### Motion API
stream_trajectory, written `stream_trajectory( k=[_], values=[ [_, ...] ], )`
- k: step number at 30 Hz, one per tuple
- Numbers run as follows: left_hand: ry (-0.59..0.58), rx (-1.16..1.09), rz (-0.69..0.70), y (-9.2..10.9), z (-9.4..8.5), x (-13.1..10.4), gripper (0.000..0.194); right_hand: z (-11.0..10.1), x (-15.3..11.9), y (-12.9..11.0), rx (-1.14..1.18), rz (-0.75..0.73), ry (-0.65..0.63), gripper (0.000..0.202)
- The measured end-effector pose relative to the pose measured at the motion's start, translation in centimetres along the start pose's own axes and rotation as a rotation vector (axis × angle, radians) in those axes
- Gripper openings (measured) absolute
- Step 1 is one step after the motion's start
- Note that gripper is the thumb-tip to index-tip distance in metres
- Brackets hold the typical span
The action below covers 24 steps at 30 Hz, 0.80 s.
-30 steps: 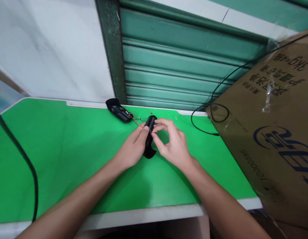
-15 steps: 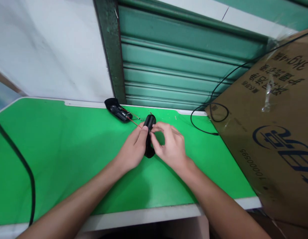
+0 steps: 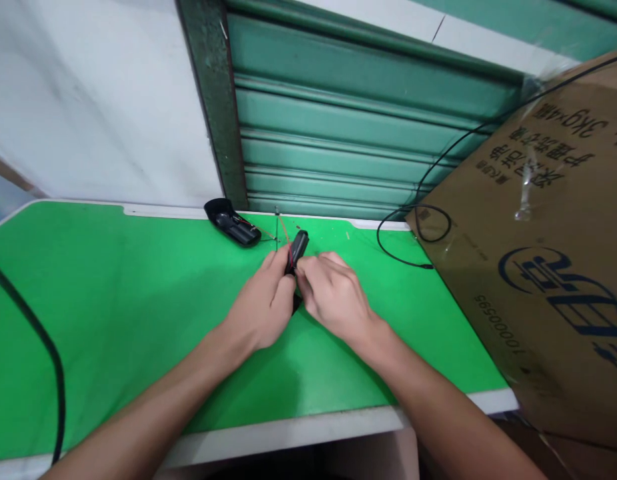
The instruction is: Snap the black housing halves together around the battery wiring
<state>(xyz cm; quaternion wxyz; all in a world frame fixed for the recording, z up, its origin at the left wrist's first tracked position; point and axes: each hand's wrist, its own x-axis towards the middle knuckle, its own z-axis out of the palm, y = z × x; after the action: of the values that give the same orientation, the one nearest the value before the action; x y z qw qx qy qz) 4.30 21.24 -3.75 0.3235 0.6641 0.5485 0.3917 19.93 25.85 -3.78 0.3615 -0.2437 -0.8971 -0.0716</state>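
Note:
My left hand is closed around a black plastic casing piece, which stands slanted above the green tabletop. My right hand is pinched against the casing's right side; its fingertips hide whatever is between them. A thin red wire runs along the casing by the fingertips of both hands. Behind my left hand a thin orange wire and a dark one stick up. A second black casing half, with its hollow inside facing up and thin wires coming out, lies at the back left of my hands.
The green tabletop has a white edge, with small crumbs near its back. A black cable loops at the back right beside a large cardboard box. Another thick cable crosses the left side. Green shutter slats stand behind.
The casing in my left hand has turned, showing a narrower side. My right fingers have closed in tighter against it. The wires have shifted, some now standing upright.

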Motion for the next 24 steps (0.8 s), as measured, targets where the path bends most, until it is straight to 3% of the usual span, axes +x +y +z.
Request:
stream_trajectory(
  k=[4,7,10,14,20,24],
  values=[
    [-0.004,0.114,-0.015,0.2,0.1,-0.2,0.055,0.2,-0.1,0.0,0.054,0.01,0.01,0.022],
    [0.012,0.034,-0.014,0.3,-0.1,0.0,0.037,0.0,0.0,0.1,0.159,0.068,0.048,0.017],
    [0.02,-0.154,-0.048,0.1,-0.4,0.7,0.022,-0.4,0.2,0.7,0.403,0.248,0.096,0.024],
    [-0.015,-0.36,-0.092,-0.2,-0.6,1.1,0.017,-0.7,0.4,1.7,0.553,0.465,0.212,0.032],
    [-0.076,-0.405,-0.095,-0.2,-0.3,0.6,0.029,-0.5,0.3,1.7,0.938,0.544,-0.039,0.064],
    [-0.109,-0.362,-0.081,0.0,-0.5,0.4,0.029,-0.7,0.3,1.4,1.004,0.566,-0.088,0.072]
  ],
)
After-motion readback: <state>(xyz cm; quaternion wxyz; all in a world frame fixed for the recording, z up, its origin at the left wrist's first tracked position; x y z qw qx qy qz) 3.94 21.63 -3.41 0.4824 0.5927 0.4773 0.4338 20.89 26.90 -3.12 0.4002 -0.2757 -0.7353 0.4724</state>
